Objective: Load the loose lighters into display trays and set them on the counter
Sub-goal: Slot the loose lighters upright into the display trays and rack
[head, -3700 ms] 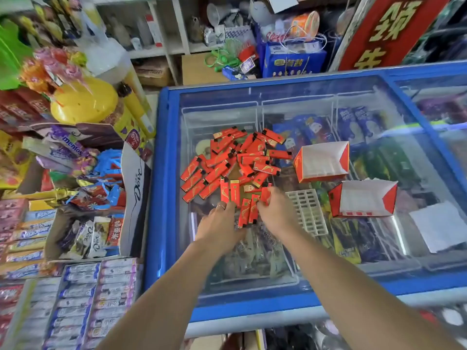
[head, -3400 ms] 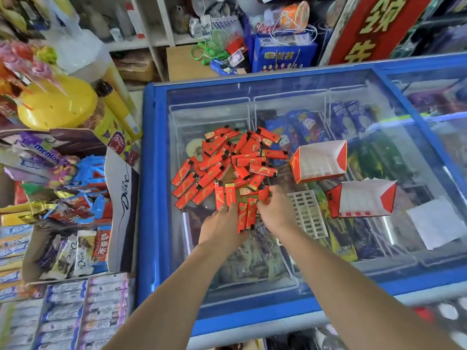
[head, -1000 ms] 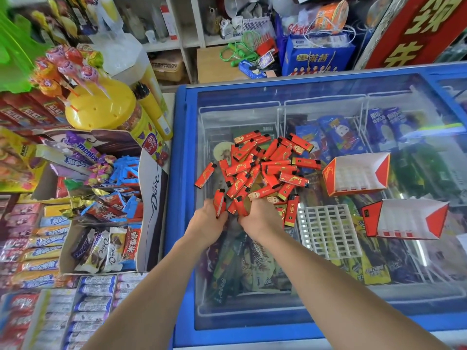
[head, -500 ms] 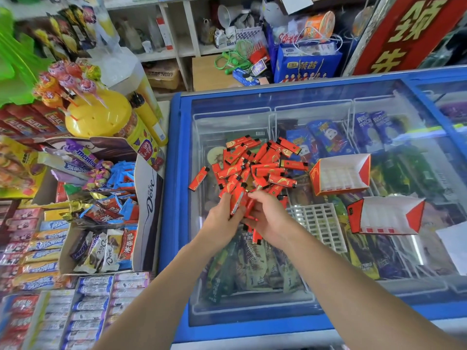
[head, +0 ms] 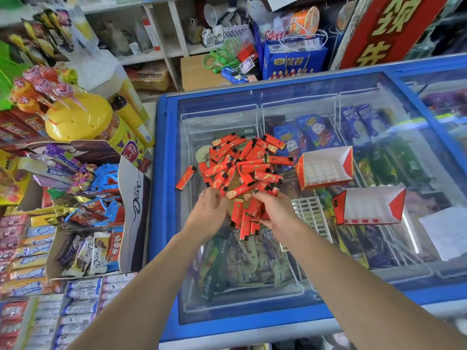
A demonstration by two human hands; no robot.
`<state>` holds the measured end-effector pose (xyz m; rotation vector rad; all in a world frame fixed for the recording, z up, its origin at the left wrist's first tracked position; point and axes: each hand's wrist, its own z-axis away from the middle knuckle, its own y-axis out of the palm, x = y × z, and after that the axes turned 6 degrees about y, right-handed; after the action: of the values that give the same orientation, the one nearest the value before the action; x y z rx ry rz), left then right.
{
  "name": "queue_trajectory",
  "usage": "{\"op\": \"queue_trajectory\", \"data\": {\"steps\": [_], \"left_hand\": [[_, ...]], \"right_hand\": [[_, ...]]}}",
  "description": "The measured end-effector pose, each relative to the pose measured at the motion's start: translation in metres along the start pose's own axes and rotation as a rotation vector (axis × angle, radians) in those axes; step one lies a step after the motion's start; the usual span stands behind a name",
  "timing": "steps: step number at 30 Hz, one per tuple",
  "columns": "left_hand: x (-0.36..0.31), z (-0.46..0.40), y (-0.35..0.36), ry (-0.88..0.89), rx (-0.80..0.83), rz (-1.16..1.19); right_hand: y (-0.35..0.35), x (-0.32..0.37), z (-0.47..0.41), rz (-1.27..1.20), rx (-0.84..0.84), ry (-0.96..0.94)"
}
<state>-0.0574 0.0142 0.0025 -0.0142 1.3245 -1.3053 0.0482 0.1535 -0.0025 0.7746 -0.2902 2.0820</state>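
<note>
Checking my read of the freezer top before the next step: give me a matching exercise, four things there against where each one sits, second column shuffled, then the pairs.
Things:
1. lone lighter
2. white grid insert
3. far display tray
4. bundle of lighters

Places:
A. gripped by the right hand
B. lying apart, left of the lighter pile
C. flat on the glass just right of the right hand
D. right of the pile, behind the near display tray

Pairs: 1-B, 2-C, 3-D, 4-A
</note>
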Motion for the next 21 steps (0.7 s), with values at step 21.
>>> {"op": "queue_trajectory", "data": {"steps": [21], "left_hand": [[-0.016, -0.013, 0.01, -0.161, 0.106, -0.135]], "right_hand": [[-0.052, 0.008, 0.013, -0.055, -0.032, -0.02]]}}
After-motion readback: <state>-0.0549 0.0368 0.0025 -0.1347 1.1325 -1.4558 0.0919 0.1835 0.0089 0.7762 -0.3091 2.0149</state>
